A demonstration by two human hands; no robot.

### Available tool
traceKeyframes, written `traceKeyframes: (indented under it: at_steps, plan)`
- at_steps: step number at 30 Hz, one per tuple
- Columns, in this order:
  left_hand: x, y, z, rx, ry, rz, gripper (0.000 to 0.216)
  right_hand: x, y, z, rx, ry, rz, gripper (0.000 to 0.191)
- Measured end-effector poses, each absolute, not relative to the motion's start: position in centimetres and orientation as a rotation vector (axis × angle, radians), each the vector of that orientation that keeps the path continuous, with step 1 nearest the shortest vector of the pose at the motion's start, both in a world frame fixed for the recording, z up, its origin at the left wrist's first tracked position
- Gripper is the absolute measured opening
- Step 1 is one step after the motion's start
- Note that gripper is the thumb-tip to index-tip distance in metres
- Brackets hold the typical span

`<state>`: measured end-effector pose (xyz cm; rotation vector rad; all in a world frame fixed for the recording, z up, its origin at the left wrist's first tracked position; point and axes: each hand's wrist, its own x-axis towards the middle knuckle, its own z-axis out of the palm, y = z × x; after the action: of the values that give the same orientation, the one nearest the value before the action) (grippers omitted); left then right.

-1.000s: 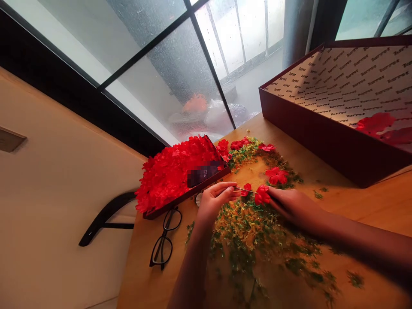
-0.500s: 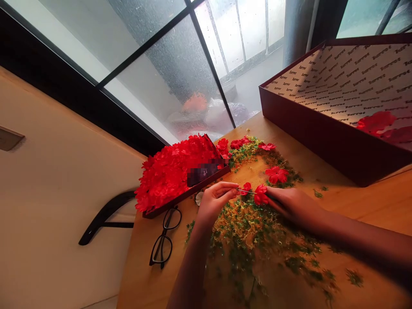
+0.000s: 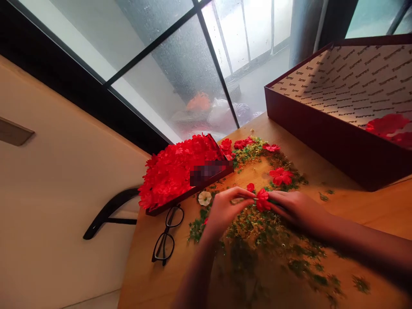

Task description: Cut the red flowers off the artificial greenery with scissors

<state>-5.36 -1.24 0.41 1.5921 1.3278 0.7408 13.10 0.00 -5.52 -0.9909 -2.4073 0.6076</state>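
Observation:
My left hand (image 3: 229, 208) is closed, thumb and fingers pinched on a thin needle-like wire (image 3: 255, 198), of which only a short bit shows. That wire meets a red artificial flower (image 3: 263, 200), gripped from the other side by my closed right hand (image 3: 291, 208). A green part is partly visible under my right fingers. Below both hands lies a heap of small green and yellow artificial sprigs (image 3: 254, 229). Just behind them are another red flower (image 3: 250, 187) and a larger open one (image 3: 280, 176). To the left of my left hand sits a white flower (image 3: 204, 198).
A dark red tray (image 3: 180, 199) heaped with red flowers stands at the back left, a blurred-out dark object on it. Eyeglasses (image 3: 165, 236) lie near the table's left edge. At the right is a large dark red box (image 3: 315, 141) with printed lining. A window (image 3: 180, 77) rises behind.
My left hand has moved right, up to the red flower, so less of the thin wire shows. The white flower has come into fuller view. The whole view has shifted slightly.

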Motion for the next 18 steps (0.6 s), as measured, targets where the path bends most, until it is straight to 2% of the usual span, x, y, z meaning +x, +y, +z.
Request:
traceKeyframes:
  at_steps: [3, 10, 18]
  plan:
    - [-4.5, -1.8, 0.7, 1.758, 1.335, 0.727, 0.014, 13.2, 0.0, -5.7, -0.954, -2.408, 0.587, 0.025]
    - [-5.4, -1.6, 1.1, 1.722, 1.383, 0.767, 0.017, 13.1, -0.3, -6.0, -1.036, -2.328, 0.467, 0.027]
    - [-5.4, -1.7, -0.1, 1.666, 1.317, 0.727, 0.022, 13.5, -0.1, -6.2, -0.93, -2.389, 0.42, 0.026]
